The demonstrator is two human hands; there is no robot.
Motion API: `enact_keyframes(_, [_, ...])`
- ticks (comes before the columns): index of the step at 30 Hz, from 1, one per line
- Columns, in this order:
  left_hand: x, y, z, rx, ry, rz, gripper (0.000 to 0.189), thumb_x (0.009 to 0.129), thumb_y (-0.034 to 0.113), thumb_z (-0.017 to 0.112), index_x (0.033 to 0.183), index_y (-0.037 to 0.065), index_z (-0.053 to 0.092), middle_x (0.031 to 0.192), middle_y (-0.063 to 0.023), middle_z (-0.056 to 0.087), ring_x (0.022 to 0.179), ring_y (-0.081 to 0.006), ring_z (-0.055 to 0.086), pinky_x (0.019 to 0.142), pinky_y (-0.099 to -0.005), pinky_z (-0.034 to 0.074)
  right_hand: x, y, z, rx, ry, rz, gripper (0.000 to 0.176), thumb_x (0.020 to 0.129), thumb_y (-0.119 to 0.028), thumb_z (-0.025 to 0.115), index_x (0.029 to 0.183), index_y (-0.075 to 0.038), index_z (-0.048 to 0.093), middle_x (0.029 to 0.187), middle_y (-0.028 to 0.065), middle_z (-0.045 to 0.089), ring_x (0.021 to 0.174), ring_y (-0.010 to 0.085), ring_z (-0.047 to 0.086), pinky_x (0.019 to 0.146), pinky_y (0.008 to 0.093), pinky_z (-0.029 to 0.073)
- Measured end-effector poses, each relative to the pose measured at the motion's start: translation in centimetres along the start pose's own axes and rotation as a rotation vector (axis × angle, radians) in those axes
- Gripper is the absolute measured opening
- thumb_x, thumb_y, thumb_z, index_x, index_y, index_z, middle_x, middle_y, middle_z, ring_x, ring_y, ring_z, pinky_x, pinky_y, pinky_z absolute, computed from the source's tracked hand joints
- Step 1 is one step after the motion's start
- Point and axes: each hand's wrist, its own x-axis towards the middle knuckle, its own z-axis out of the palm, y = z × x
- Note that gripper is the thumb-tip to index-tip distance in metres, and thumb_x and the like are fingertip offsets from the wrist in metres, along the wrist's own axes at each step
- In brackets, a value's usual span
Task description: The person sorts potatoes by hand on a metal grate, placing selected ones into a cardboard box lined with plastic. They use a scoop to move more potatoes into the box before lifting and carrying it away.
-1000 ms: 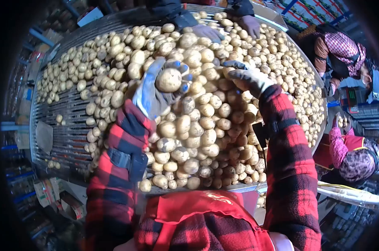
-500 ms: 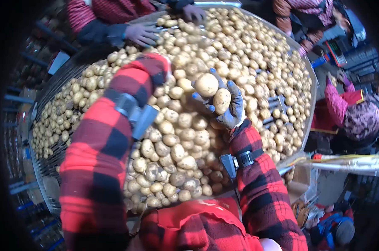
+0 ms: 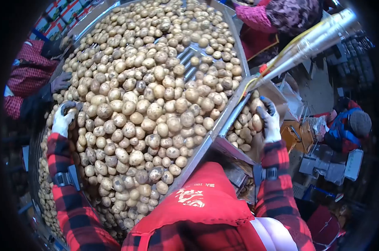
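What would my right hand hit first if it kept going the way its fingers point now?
Probably the tan potatoes heaped in the brown box beside the grey metal sorting table; the gloved right hand is right above them, though depth is unclear.

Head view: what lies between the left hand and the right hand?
In the head view, the potato heap, then the table's metal rim, lie between left hand and right hand.

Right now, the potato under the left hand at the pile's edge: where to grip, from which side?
Probably from above, pinching across its narrow width. The potato lies atop the heap, neighbours packed against its flanks, so only its top is free; the left hand rests over it.
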Motion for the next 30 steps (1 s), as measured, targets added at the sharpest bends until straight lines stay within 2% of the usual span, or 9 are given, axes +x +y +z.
enact_keyframes(2, [-0.9,-1.6,-0.2,-0.173,0.15,0.127,0.035,0.092,0.004,0.068,0.127,0.003,0.066,0.126,-0.0069,0.066,0.12,-0.0188,0.061,0.107,-0.0327,0.047,2.2,2.0,-4.8,-0.458,0.224,-0.115,0.046,0.091,-0.006,0.075,0.136,-0.008,0.063,0.121,0.0047,0.067,0.105,0.0152,0.063,0.095,0.033,0.054])
enact_keyframes(4, [-4.8,7.0,0.6,-0.67,0.206,-0.092,0.038,0.096,0.007,0.067,0.133,0.003,0.063,0.133,-0.0089,0.062,0.124,-0.0211,0.059,0.108,-0.0351,0.049,1.9,1.8,-6.0,0.095,0.264,0.003,0.045,0.097,-0.015,0.07,0.14,-0.012,0.06,0.125,0.0078,0.068,0.11,0.0218,0.065,0.097,0.0401,0.055])
enact_keyframes(8, [-9.9,19.7,5.1,-1.473,-0.224,-0.231,0.046,0.097,0.007,0.064,0.142,0.005,0.056,0.14,-0.0136,0.057,0.123,-0.025,0.062,0.093,-0.0358,0.059,-3.3,-0.8,0.9,0.741,-0.098,0.187,0.043,0.1,-0.037,0.066,0.135,-0.012,0.058,0.123,0.0126,0.067,0.102,0.0326,0.068,0.081,0.044,0.059])
enact_keyframes(10, [-11.0,24.8,9.8,-1.555,-0.429,-0.29,0.045,0.099,0.01,0.063,0.142,0.004,0.055,0.143,-0.0154,0.055,0.124,-0.026,0.062,0.093,-0.0369,0.059,-3.5,4.5,1.0,0.919,-0.459,0.317,0.045,0.102,-0.04,0.064,0.138,-0.015,0.058,0.134,0.0148,0.065,0.12,0.0356,0.065,0.099,0.0513,0.058])
enact_keyframes(13, [-11.4,31.6,18.1,-1.452,-0.786,-0.288,0.044,0.1,0.014,0.061,0.142,0.002,0.054,0.148,-0.0181,0.052,0.126,-0.0275,0.061,0.093,-0.0386,0.06,-9.9,5.2,5.3,0.641,-0.678,0.282,0.039,0.102,-0.04,0.064,0.131,-0.013,0.061,0.122,0.0134,0.068,0.111,0.0324,0.068,0.089,0.049,0.06])
enact_keyframes(16, [-10.1,35.4,28.7,-0.429,-0.457,1.093,0.05,0.098,0.022,0.066,0.143,0.004,0.054,0.146,-0.0207,0.055,0.127,-0.0282,0.06,0.101,-0.0386,0.054,-12.2,7.3,4.4,0.746,-0.764,0.715,0.035,0.103,-0.033,0.062,0.132,-0.014,0.06,0.117,0.0136,0.07,0.103,0.0324,0.069,0.083,0.0501,0.059])
enact_keyframes(18, [-12.1,40.8,32.3,-0.832,-0.996,-0.106,0.049,0.096,0.024,0.067,0.14,0.005,0.058,0.143,-0.0217,0.057,0.126,-0.0305,0.061,0.105,-0.042,0.051,-14.4,8.1,2.5,0.821,-0.571,0.707,0.038,0.103,-0.031,0.059,0.139,-0.017,0.057,0.124,0.0124,0.069,0.104,0.0336,0.069,0.081,0.052,0.058])
enact_keyframes(24, [-17.5,40.5,38.3,-0.118,-0.519,0.904,0.052,0.096,0.029,0.064,0.143,0.009,0.054,0.145,-0.0207,0.051,0.134,-0.0372,0.051,0.114,-0.0491,0.04,-16.0,12.8,-2.2,0.995,-0.436,0.517,0.076,0.09,0.002,0.074,0.157,-0.011,0.04,0.152,0.011,0.051,0.136,0.0247,0.054,0.108,0.0432,0.051])
enact_keyframes(30, [-19.2,37.0,34.9,-0.168,-0.67,0.704,0.047,0.099,0.026,0.061,0.142,0.006,0.056,0.147,-0.0209,0.053,0.141,-0.0413,0.046,0.12,-0.0492,0.034,-15.9,3.1,-9.7,0.896,-0.271,0.2,0.053,0.101,-0.015,0.063,0.152,-0.009,0.048,0.14,0.0195,0.059,0.115,0.031,0.066,0.081,0.0422,0.062])
